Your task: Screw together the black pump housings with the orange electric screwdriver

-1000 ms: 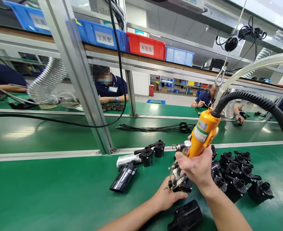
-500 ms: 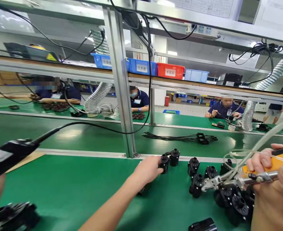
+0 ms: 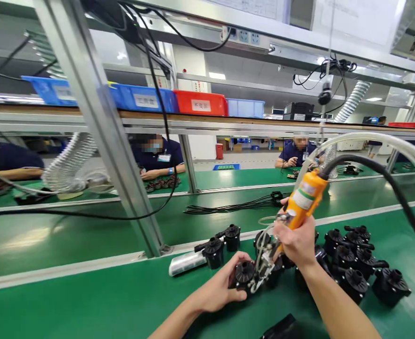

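Observation:
My left hand (image 3: 219, 289) is closed around a small black pump (image 3: 244, 273) with a ribbed top and a short spout, low over the green bench. In my right hand (image 3: 297, 240) is an orange electric screwdriver (image 3: 304, 197) with a black cable and a clear hose. Its metal screw-feeding nose (image 3: 264, 266) points down at the right side of the held pump, touching or very close to it. Two more pumps, one of them in front (image 3: 214, 253), stand left of the hands. A larger group of pumps (image 3: 355, 282) stands to the right.
A clear-wrapped roll (image 3: 186, 262) lies beside the left pumps. Black cables (image 3: 228, 206) rest on the strip behind. A metal post (image 3: 104, 122) rises at the left. Blue bins and a red bin (image 3: 200, 103) sit on the shelf. Co-workers sit at the far bench. A black part (image 3: 281, 327) lies in front.
The view has swung right. My left hand now grips a pump nearer to me, and my right hand has tilted the screwdriver upright, bringing its nose to that pump. A neighbouring hand with a black tool left view.

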A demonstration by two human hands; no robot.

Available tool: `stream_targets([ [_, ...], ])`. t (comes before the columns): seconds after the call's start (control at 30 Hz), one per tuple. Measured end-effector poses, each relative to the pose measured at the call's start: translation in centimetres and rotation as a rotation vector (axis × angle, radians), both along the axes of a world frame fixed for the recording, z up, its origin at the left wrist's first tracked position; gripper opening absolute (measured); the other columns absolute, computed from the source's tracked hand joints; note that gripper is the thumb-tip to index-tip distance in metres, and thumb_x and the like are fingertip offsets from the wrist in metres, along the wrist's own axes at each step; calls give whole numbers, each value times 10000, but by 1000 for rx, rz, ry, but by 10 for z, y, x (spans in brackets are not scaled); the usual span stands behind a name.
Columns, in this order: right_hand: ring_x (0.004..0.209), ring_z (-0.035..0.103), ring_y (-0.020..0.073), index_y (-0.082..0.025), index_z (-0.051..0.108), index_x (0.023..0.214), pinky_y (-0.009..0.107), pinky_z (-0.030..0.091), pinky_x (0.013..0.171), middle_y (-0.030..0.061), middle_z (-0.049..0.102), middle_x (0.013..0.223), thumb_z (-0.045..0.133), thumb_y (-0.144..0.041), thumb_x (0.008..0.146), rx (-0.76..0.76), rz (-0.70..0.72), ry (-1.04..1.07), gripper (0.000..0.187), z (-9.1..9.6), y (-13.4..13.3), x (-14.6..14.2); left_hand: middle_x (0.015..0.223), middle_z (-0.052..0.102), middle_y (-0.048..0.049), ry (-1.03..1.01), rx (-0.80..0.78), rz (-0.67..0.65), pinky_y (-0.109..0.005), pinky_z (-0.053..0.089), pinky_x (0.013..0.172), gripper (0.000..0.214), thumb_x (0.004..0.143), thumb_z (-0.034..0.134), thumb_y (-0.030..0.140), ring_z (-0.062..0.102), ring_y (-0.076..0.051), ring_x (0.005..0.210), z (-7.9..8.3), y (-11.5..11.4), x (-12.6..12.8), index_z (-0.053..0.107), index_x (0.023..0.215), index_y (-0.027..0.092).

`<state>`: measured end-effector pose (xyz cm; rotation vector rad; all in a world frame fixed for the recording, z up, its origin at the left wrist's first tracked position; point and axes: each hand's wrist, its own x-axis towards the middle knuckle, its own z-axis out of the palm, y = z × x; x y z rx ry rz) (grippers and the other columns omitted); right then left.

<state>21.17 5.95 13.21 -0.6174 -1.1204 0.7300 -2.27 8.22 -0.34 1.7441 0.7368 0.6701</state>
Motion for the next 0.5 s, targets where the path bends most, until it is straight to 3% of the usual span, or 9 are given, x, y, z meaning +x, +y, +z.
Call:
stream_targets([
  [0.1, 528, 514, 114, -217, 593, 1038, 252, 498, 495, -79, 561, 664, 825, -272, 618, -69, -35, -92, 483, 4, 12, 1, 1330, 518, -41, -178, -68, 49, -416, 386, 1116, 745, 767, 919, 359, 531, -257, 1252, -32, 2, 13, 478, 1366, 311],
  [0.23, 510, 482, 111, -215, 598, 1029, 260, 506, 489, -101, 518, 609, 841, -292, 621, -74, -72, -142, 482, 12, 10, 13, 1403, 517, -64, -201, -141, 18, -467, 331, 1196, 735, 788, 935, 358, 510, -289, 1348, -44, -7, 22, 510, 1387, 321],
  [0.37, 508, 522, 117, -225, 625, 1026, 262, 524, 487, -86, 553, 635, 853, -288, 611, 10, -152, -91, 478, 20, -5, 28, 1470, 529, -91, -112, -126, -29, -497, 366, 1217, 792, 782, 916, 295, 531, -310, 1381, -31, -14, 21, 497, 1454, 306],
  [0.43, 529, 552, 121, -224, 647, 1048, 256, 526, 485, -58, 602, 698, 874, -262, 600, 50, -197, -72, 504, 21, -13, 36, 1526, 530, -103, -14, -47, -48, -500, 397, 1221, 871, 751, 909, 251, 512, -330, 1426, -14, -13, 14, 479, 1506, 308],
  [0.5, 561, 575, 129, -224, 659, 1093, 257, 526, 491, -28, 634, 773, 893, -239, 608, 68, -216, -65, 538, 20, -20, 46, 1519, 570, -105, 99, 87, 12, -472, 464, 1184, 719, 803, 818, 230, 544, -324, 1406, 9, -5, 2, 541, 1465, 290],
])
